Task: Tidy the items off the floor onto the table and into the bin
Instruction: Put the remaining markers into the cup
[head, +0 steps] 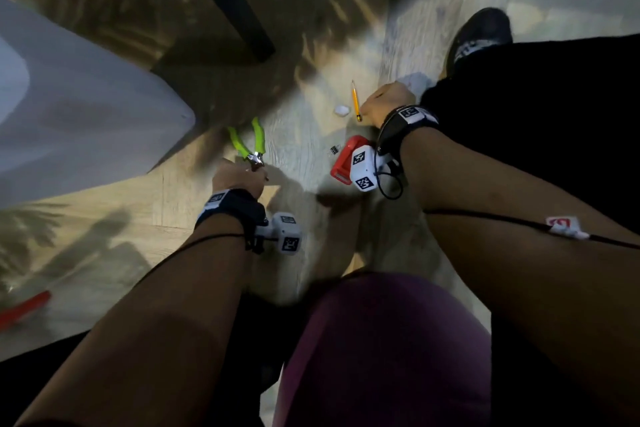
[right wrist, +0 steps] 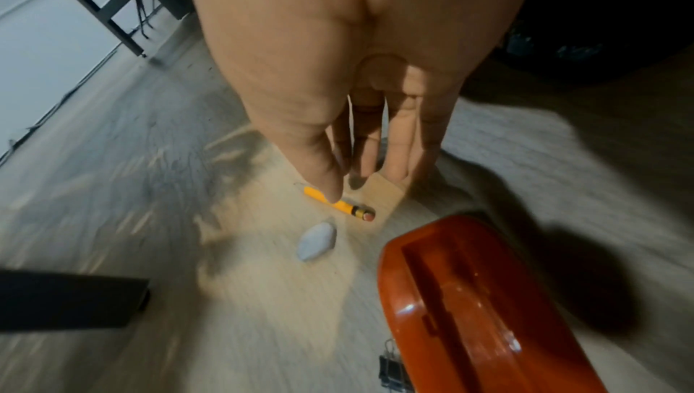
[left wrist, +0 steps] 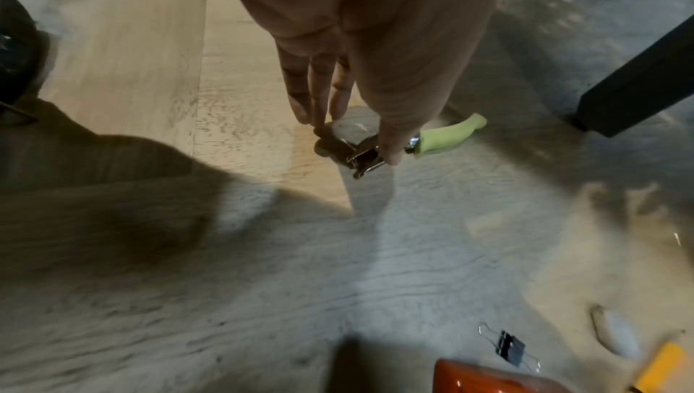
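Pliers with lime-green handles lie on the wooden floor. My left hand pinches their metal head between the thumb and the fingertips; one green handle sticks out behind the thumb. A yellow pencil lies further right. My right hand reaches down over it with straight fingers, the thumb tip touching the pencil near its eraser end and the other fingers on the floor behind it. A white eraser lies beside the pencil.
A red-orange plastic case-like item and a black binder clip lie between my hands. A black table leg stands ahead, a white rounded object at left, another red item at lower left, my shoe at right.
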